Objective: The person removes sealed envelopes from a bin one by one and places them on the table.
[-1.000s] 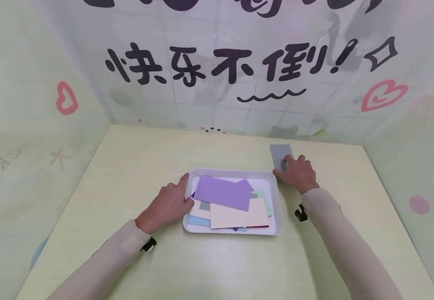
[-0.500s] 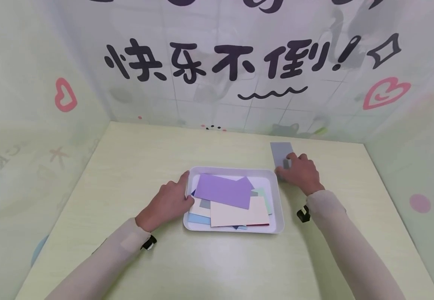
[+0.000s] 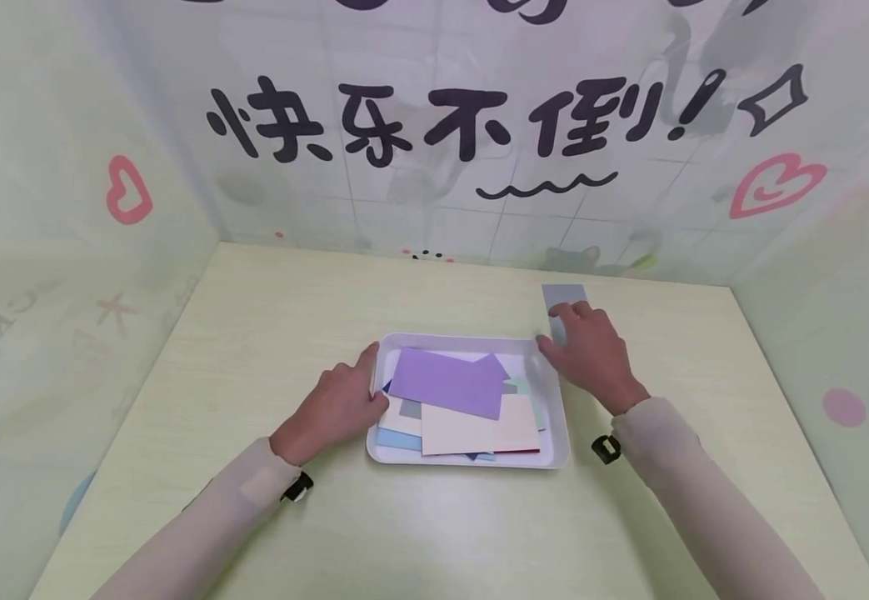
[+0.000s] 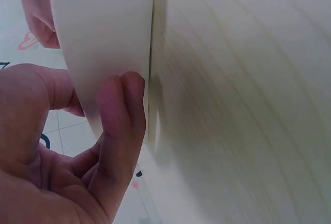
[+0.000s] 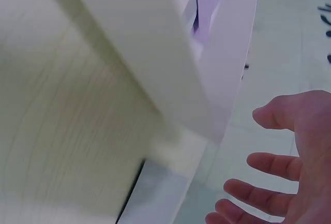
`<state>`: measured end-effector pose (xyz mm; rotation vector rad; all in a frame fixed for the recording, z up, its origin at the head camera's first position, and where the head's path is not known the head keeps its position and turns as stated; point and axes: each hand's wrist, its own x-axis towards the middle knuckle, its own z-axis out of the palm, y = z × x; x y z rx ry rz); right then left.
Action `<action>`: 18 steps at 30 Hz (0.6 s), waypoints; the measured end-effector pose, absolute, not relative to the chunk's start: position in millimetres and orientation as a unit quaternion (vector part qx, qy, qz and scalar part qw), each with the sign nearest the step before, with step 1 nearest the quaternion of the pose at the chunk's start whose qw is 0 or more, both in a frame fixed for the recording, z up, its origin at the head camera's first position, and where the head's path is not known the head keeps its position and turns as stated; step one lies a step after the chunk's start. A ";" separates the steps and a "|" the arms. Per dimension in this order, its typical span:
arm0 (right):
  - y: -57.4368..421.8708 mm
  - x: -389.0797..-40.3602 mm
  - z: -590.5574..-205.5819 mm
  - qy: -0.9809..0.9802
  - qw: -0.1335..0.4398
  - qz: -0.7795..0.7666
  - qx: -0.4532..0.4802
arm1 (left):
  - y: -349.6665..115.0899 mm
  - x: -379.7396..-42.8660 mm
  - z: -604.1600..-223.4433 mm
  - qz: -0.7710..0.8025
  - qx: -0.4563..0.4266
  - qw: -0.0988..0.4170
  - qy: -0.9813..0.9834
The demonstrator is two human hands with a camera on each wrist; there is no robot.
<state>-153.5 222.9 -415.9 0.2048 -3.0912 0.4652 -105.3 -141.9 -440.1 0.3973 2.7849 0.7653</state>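
A white tray (image 3: pixel 563 433) holds several flat cards, among them a purple card (image 3: pixel 441 383) lying over a cream card (image 3: pixel 471 432). My left hand (image 3: pixel 332 412) grips the tray's left side. In the left wrist view, its thumb is behind the tray wall (image 4: pixel 106 22) and its fingers lie on the outer face. Above the tray's back right corner is my right hand (image 3: pixel 591 354), fingers spread and holding nothing. A grey card (image 3: pixel 565 293) lies on the table just beyond that corner, partly hidden by this hand; the right wrist view shows the card apart from the fingers.
The pale wooden table (image 3: pixel 434 533) meets a back wall (image 3: pixel 419 217) with black lettering and a side wall (image 3: pixel 816 350) on the right. Small pale blue, mint and dark red edges of other cards show in the tray.
My right hand has come up off the grey card and shifted slightly left toward the tray corner, its fingers opening. The grey card stays in place. My left hand keeps its grip on the tray.
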 end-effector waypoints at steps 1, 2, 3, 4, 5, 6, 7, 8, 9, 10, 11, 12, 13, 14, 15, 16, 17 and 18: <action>218.3 -151.6 -415.1 -0.986 0.009 0.146 0.077 | -141.9 -105.4 -440.2 0.261 0.136 0.113 0.949; 213.8 -149.9 -414.3 -0.985 0.012 0.145 0.091 | -142.0 -105.5 -440.3 0.261 0.136 0.113 0.949; 209.0 -148.3 -414.2 -0.984 0.014 0.143 0.103 | -142.1 -105.7 -440.5 0.262 0.137 0.112 0.949; 204.7 -146.3 -414.0 -0.983 0.018 0.142 0.118 | -142.1 -105.7 -440.6 0.263 0.138 0.112 0.948; 200.0 -144.4 -413.7 -0.981 0.018 0.140 0.130 | -142.1 -105.7 -440.6 0.263 0.139 0.110 0.948; 195.5 -142.6 -413.7 -0.980 0.018 0.138 0.143 | -142.1 -105.7 -440.8 0.264 0.140 0.109 0.948; 191.1 -140.8 -413.8 -0.978 0.017 0.135 0.156 | -142.1 -105.8 -440.9 0.264 0.141 0.108 0.948; 186.8 -138.8 -413.6 -0.976 0.016 0.134 0.169 | -142.1 -105.7 -441.1 0.264 0.143 0.107 0.948; 182.4 -136.9 -413.6 -0.975 0.014 0.131 0.182 | -142.0 -105.7 -441.3 0.264 0.144 0.106 0.948; 178.3 -134.9 -413.4 -0.972 0.013 0.128 0.194 | -142.0 -105.7 -441.6 0.263 0.145 0.106 0.948; 174.2 -133.1 -413.1 -0.970 0.012 0.127 0.206 | -142.0 -105.6 -441.8 0.262 0.146 0.106 0.948; 170.5 -131.6 -413.2 -0.968 0.011 0.126 0.219 | -141.9 -105.5 -441.9 0.261 0.145 0.107 0.948; 166.9 -130.1 -413.2 -0.965 0.011 0.126 0.231 | -141.9 -105.5 -442.1 0.261 0.145 0.108 0.948; 163.7 -129.0 -413.3 -0.962 0.011 0.125 0.243 | -141.9 -105.5 -442.2 0.261 0.144 0.108 0.948; 160.9 -128.4 -414.0 -0.960 0.010 0.121 0.253 | -142.0 -105.5 -442.1 0.260 0.144 0.109 0.949; 158.3 -128.0 -414.7 -0.957 0.008 0.119 0.263 | -142.0 -105.5 -441.9 0.260 0.143 0.109 0.949; 156.1 -127.6 -415.6 -0.955 0.004 0.117 0.271 | -142.1 -105.7 -441.6 0.261 0.143 0.109 0.949; 154.2 -127.4 -417.0 -0.953 0.001 0.117 0.278 | -142.1 -105.8 -441.3 0.261 0.143 0.109 0.949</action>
